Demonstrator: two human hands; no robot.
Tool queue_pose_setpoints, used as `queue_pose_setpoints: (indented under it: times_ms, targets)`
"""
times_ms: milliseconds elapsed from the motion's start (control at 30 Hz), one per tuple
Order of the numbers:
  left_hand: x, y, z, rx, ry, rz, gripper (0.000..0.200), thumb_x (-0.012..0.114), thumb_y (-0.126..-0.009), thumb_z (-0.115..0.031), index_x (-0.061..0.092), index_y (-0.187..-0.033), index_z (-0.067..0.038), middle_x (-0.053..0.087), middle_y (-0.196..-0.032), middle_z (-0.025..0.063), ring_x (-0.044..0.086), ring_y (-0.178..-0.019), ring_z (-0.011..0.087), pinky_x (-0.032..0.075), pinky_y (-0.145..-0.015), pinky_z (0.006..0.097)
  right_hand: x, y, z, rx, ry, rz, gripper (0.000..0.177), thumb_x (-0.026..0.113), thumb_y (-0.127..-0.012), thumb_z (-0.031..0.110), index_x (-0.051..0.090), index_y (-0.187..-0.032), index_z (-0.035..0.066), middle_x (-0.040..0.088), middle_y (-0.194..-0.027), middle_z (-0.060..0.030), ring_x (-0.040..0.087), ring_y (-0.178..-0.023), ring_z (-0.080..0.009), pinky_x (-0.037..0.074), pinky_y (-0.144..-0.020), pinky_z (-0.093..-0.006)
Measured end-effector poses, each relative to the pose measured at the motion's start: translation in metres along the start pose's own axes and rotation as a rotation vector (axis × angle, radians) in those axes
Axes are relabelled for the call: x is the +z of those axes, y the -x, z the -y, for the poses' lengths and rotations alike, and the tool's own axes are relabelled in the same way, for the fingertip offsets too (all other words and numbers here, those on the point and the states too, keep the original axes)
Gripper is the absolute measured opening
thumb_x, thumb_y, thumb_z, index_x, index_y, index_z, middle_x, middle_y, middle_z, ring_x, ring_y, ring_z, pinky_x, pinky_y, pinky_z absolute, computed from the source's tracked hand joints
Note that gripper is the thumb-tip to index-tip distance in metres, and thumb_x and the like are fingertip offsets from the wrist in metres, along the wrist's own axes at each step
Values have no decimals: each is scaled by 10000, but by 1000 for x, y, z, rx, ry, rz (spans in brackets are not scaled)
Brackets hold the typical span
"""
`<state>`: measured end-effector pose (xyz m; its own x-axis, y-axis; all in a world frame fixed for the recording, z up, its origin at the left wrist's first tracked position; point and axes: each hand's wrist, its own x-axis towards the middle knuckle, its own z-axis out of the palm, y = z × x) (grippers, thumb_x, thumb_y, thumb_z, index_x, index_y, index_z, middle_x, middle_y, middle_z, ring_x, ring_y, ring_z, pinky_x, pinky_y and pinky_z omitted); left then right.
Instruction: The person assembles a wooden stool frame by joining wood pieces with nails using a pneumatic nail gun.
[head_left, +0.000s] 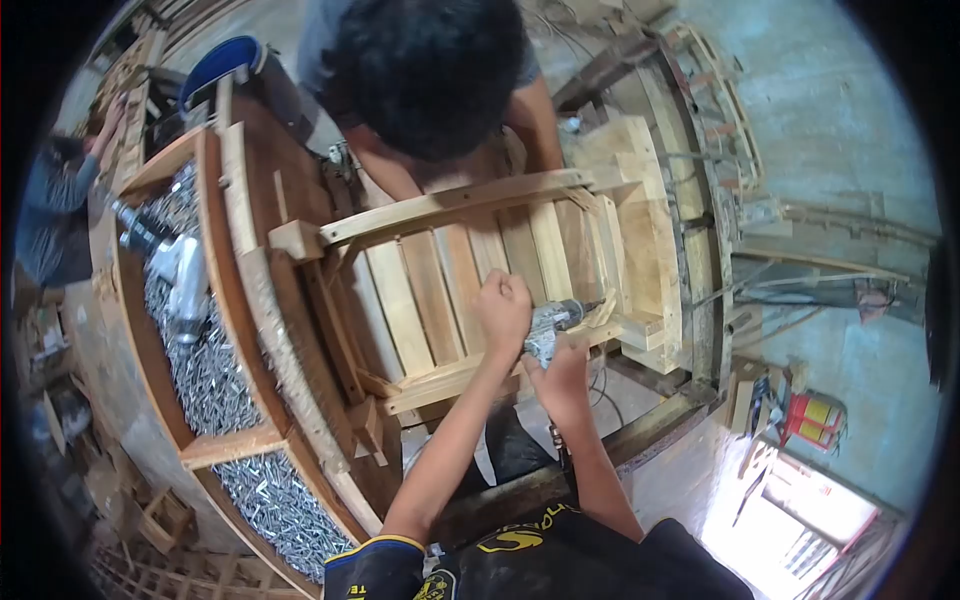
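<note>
A power drill lies sideways over the near right part of a slatted wooden frame, its bit pointing right toward the corner. My right hand is closed round the drill's grip. Just left of the drill, my left hand is raised above the slats with its fingers curled together; whether something small is between them cannot be made out. A small wooden block sits by the drill's tip at the inner right corner. Across the frame, a co-worker leans over it, both forearms reaching down behind the far rail.
At left, a compartmented wooden tray holds many screws, with a second power tool on them. A blue-rimmed bin stands behind. Another person is at far left. A metal beam borders the near right.
</note>
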<state>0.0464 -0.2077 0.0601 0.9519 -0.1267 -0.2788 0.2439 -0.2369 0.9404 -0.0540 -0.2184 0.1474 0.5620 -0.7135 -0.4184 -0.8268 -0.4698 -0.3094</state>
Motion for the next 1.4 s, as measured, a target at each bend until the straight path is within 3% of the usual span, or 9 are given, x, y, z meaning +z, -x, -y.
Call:
queue_pose_setpoints:
  times_ms: [200,300,400,500,767,933,1100,1200,1400]
  targets:
    - [4,0,15,97,32,-249,214,544,-846,-157,563,-713,9,529,-534,135,535,-465,271,424,-488,390,7,-2,-30,-136,12,-61,512,766,-721,233,574,-1068,-91,607,-969,-320,604,-865,-459,499,-796,-439]
    - [-22,-5,67,-895,1250,42,209,514,-872,-182,586,-888,13,483,-543,62,493,-458,262,458,-518,347,-53,39,-11,-215,-479,-4,528,753,-700,152,571,-1142,-72,652,-829,-166,615,-610,-273,504,-579,-330]
    - [-75,22,43,-989,1349,358,217,468,-888,-132,546,-1026,16,531,-678,23,516,-519,248,475,-533,348,-102,90,-24,20,-983,190,554,721,-695,69,539,-1205,-49,628,-860,-98,584,-581,-158,467,-507,-276]
    - [-95,55,-15,-1016,1089,195,250,422,-929,-120,547,-1051,59,550,-722,58,553,-609,224,503,-601,308,-133,115,-54,-57,-1012,212,582,693,-696,16,501,-1243,-35,602,-904,-74,557,-566,-117,444,-478,-247]
    - [-70,134,-23,-536,479,690,323,318,-1028,-139,511,-1174,75,630,-810,123,546,-646,146,441,-569,276,-183,112,-130,-94,-811,387,448,736,-734,85,535,-1121,-18,583,-848,-70,543,-548,-106,449,-488,-256]
    - [-30,156,-37,-880,632,713,378,312,-1057,-261,524,-1025,49,635,-674,132,526,-566,131,401,-509,244,-217,73,-154,-163,-552,412,346,756,-776,135,621,-1043,-38,646,-817,-42,574,-708,-113,479,-656,-274]
    - [-4,167,-32,-639,382,675,384,478,-1014,-304,622,-867,20,561,-581,36,461,-528,82,351,-495,236,-239,15,-165,-189,-457,519,342,743,-757,103,635,-1047,-44,677,-888,-43,595,-776,-131,485,-727,-288]
    - [2,158,-46,-582,360,536,248,609,-957,-244,691,-939,-12,560,-619,-14,420,-541,48,318,-498,225,-239,-26,-148,-257,-473,524,342,730,-743,45,601,-1056,-5,627,-831,-16,543,-617,-75,431,-518,-227]
    - [24,126,-32,-726,714,523,270,477,-1020,-239,598,-948,-9,617,-682,40,404,-497,70,334,-481,238,-254,-65,-103,-48,-532,693,377,703,-729,4,572,-1080,-34,632,-815,-65,511,-528,-97,395,-448,-231]
